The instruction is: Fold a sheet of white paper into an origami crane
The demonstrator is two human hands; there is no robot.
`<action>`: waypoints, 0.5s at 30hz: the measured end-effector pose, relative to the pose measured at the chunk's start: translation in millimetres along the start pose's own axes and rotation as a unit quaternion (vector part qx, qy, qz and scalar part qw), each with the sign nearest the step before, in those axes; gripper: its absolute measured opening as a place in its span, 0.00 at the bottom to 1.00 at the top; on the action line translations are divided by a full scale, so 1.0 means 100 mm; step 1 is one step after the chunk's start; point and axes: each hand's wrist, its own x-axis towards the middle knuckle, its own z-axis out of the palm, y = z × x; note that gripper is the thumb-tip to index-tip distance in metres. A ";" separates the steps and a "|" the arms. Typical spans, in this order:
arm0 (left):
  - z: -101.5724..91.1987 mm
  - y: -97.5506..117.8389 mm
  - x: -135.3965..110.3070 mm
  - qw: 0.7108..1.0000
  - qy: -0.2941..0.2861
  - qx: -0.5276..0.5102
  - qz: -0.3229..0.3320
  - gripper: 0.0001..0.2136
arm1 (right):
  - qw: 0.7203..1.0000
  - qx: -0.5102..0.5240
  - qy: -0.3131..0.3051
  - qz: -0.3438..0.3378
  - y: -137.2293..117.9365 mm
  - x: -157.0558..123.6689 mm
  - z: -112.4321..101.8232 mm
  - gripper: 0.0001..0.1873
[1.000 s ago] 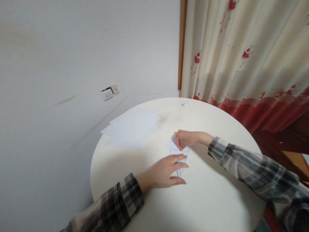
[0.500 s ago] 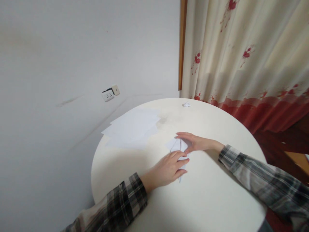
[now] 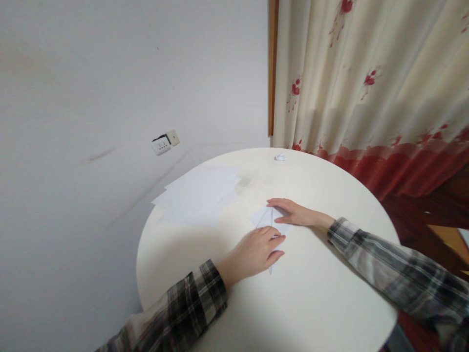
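A partly folded white paper, pointed like a dart, lies in the middle of the round cream table. My left hand lies flat on its near, pointed end with the fingers stretched out. My right hand rests flat on the paper's far right part, fingers extended along a fold. Both arms wear plaid sleeves.
A loose stack of white sheets lies at the table's far left, overhanging the edge. A small crumpled paper ball sits near the far rim. A grey wall with a socket is behind; a flowered curtain hangs at the right.
My right hand went from a closed pinch on the paper's far end to lying flat with fingers out. My left hand shifted slightly up the paper.
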 end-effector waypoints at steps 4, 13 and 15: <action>0.03 0.01 -0.02 1.000 0.008 -0.018 0.021 0.13 | 1.000 -0.011 0.003 0.008 -0.02 0.00 0.02 0.28; -0.08 0.15 -0.01 0.998 -0.008 -0.061 0.028 0.13 | 1.000 -0.013 -0.002 0.005 -0.12 -0.09 -0.07 0.28; -0.10 0.16 0.00 0.998 -0.009 -0.059 0.032 0.13 | 1.000 -0.015 -0.005 0.006 -0.14 -0.11 -0.09 0.28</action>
